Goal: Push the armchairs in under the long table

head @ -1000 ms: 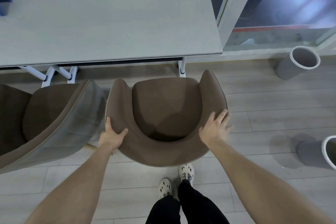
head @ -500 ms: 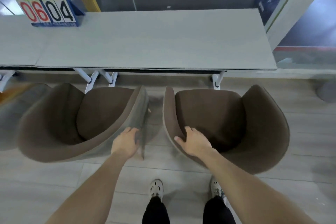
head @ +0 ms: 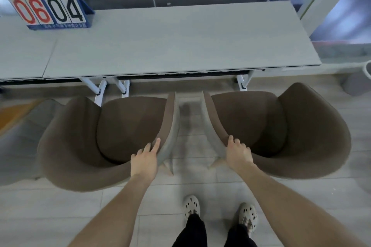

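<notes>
Two brown armchairs stand side by side facing the long grey table (head: 170,42). Their front edges sit just short of the table's near edge. I stand behind the gap between them. My left hand (head: 145,158) lies on the right arm rim of the left armchair (head: 120,132), fingers fairly straight along the rim. My right hand (head: 237,152) grips the left arm rim of the right armchair (head: 281,130), fingers curled over its edge.
A flip scoreboard (head: 48,10) reading 06 04 stands on the table's left part. White table legs (head: 100,88) reach the floor in front of the left armchair. Part of a third chair (head: 16,146) shows at far left, a grey bin (head: 359,80) at right. My feet (head: 191,205) are below.
A second ago both hands held the back of the right armchair. I have stepped left, and now each hand is on a different chair's inner arm rim.
</notes>
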Demonstrator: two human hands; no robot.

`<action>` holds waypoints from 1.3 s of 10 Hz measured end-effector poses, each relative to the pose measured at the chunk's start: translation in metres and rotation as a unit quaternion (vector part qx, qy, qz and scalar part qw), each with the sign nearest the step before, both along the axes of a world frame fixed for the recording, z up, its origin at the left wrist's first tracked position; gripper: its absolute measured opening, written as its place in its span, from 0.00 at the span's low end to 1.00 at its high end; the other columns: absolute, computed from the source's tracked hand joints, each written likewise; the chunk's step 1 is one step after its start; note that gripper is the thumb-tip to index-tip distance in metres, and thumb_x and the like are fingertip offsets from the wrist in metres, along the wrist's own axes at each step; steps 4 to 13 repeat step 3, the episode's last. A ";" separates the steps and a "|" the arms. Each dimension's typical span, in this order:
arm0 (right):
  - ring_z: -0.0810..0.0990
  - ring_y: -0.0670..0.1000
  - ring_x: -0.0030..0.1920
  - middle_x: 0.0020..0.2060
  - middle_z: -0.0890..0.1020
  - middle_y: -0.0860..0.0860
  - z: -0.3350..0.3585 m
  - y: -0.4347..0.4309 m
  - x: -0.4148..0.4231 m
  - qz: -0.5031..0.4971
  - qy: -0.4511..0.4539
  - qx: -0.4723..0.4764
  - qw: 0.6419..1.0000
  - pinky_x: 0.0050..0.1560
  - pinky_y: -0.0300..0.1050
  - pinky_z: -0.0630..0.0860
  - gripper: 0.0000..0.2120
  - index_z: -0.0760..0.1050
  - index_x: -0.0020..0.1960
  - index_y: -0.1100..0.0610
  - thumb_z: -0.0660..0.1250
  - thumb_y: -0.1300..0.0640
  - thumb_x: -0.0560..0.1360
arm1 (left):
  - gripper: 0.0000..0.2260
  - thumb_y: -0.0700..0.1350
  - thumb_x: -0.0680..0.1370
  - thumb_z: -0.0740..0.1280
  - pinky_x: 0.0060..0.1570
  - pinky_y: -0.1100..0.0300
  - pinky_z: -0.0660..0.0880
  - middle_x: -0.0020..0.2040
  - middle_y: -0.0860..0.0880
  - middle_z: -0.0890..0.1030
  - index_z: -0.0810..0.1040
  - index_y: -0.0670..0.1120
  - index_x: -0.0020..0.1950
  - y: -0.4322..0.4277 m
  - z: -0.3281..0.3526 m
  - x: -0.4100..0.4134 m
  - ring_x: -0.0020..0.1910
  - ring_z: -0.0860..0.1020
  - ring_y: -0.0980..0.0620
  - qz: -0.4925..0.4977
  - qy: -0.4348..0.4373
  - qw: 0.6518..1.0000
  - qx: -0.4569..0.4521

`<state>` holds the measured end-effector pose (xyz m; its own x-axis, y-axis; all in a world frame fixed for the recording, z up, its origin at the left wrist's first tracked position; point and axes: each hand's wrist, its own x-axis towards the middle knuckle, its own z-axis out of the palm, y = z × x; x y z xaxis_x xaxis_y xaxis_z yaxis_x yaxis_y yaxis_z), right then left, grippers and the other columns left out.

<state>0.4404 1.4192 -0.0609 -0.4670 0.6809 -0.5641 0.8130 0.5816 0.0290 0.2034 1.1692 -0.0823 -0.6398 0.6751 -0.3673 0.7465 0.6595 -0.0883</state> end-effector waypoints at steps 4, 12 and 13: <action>0.79 0.59 0.61 0.62 0.78 0.55 0.039 -0.025 0.004 -0.023 0.045 0.000 0.999 0.58 0.55 0.79 0.15 0.74 0.67 0.57 0.63 0.55 0.81 | 0.23 0.55 0.81 0.65 0.63 0.48 0.78 0.68 0.47 0.78 0.72 0.55 0.77 -0.012 0.038 -0.043 0.66 0.78 0.43 0.014 -0.133 0.991 0.028; 0.79 0.59 0.61 0.62 0.78 0.55 0.039 -0.025 0.004 -0.023 0.045 0.000 0.999 0.58 0.55 0.79 0.15 0.74 0.67 0.57 0.63 0.55 0.81 | 0.23 0.55 0.81 0.65 0.63 0.48 0.78 0.68 0.47 0.78 0.72 0.55 0.77 -0.012 0.038 -0.043 0.66 0.78 0.43 0.014 -0.133 0.991 0.028; 0.79 0.59 0.61 0.62 0.78 0.55 0.039 -0.025 0.004 -0.023 0.045 0.000 0.999 0.58 0.55 0.79 0.15 0.74 0.67 0.57 0.63 0.55 0.81 | 0.23 0.55 0.81 0.65 0.63 0.48 0.78 0.68 0.47 0.78 0.72 0.55 0.77 -0.012 0.038 -0.043 0.66 0.78 0.43 0.014 -0.133 0.991 0.028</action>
